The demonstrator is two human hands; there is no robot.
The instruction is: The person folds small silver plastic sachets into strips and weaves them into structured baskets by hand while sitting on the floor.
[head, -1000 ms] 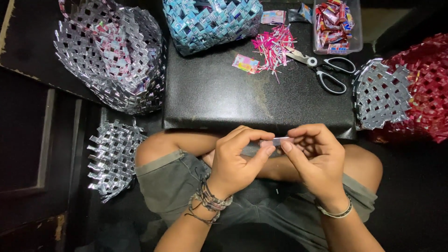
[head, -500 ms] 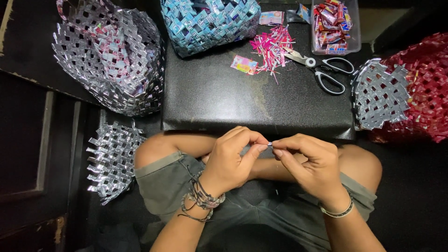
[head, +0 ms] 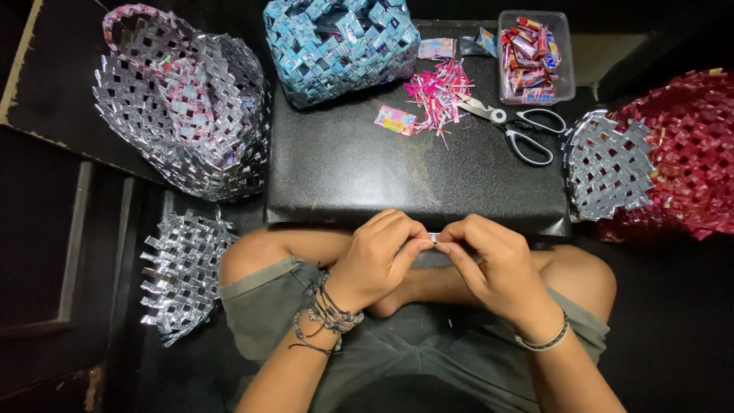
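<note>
The left hand and the right hand are meeting fingertip to fingertip over the person's lap, just short of the near edge of the black surface. Between them they are pinching a small folded strip, of which only a silvery sliver is showing; both hands are grasping it, fingers curled in tight. Compared with a second ago, the hands are sitting closer together and the strip is showing less: earlier a longer pale piece was visible between the fingertips, and now it is nearly hidden. The hands are otherwise staying in the same spot above the crossed legs.

Beyond the hands, on the far part of the surface, a pair of scissors with black handles is lying ahead and to the right, untouched. Just left of them a pile of pink strips is lying beside a small colourful wrapper. Farther still to the right, a clear plastic box is holding red wrappers. A blue woven basket is resting at the far left corner of the surface. Off the surface, a silver woven basket is standing well to the left, a flat silver woven piece is lying beside the left knee, and a red and silver woven basket is sitting to the right.
</note>
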